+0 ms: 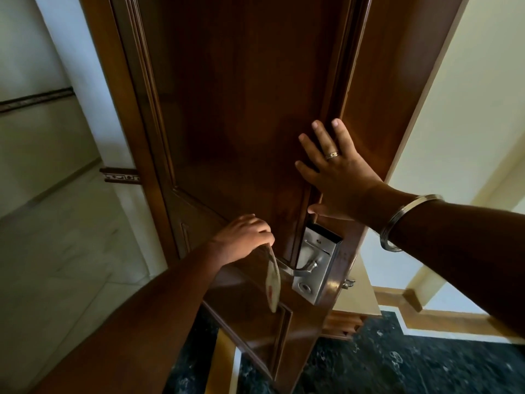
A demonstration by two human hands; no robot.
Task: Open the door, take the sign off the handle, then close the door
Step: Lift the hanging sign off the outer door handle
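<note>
The dark brown wooden door (241, 109) stands partly open, its lock edge turned toward me. My right hand (338, 177) lies flat on the door near that edge, fingers spread, just above the steel lock plate (318, 263). The silver lever handle (295, 268) points left from the plate. A pale paper sign (273, 282) with red print hangs edge-on at the lever's end. My left hand (244, 237) pinches the top of the sign; whether the sign is still hooked on the lever is unclear.
A white wall and pale tiled corridor floor (71, 251) lie to the left. The door frame (412, 95) and a cream wall are on the right. Dark speckled floor (397, 359) shows below, with a wooden cabinet (346, 322) behind the door edge.
</note>
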